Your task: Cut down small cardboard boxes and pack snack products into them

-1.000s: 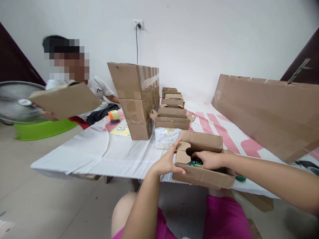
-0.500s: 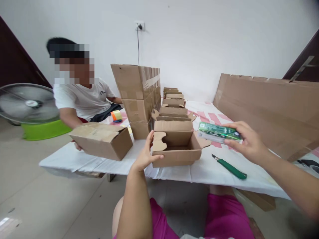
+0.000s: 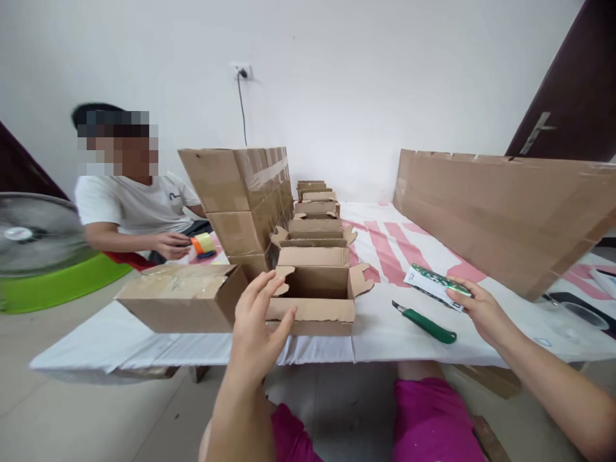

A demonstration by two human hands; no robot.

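Note:
My right hand (image 3: 481, 311) grips one end of a slim green-and-white packet (image 3: 436, 282), held just above the table. A utility knife with a green handle (image 3: 430, 326) lies on the cloth to the left of that hand. Beside the left end of an open cardboard box (image 3: 315, 314), my left hand (image 3: 257, 324) has its fingers spread and holds nothing; whether it touches the box I cannot tell. The box's flaps stand up, and its visible inside looks dark and bare.
A taped box (image 3: 178, 308) sits at the left front, near a tall box stack (image 3: 226, 212). Several open boxes (image 3: 315, 228) line up behind mine. A large cardboard sheet (image 3: 481, 212) leans at right. A co-worker (image 3: 135, 205) reaches toward a tape dispenser (image 3: 205, 244).
My right hand drew the packet out of the box and moved it right. The box was set back on the table; my left hand loosened from it. The co-worker put down the taped box.

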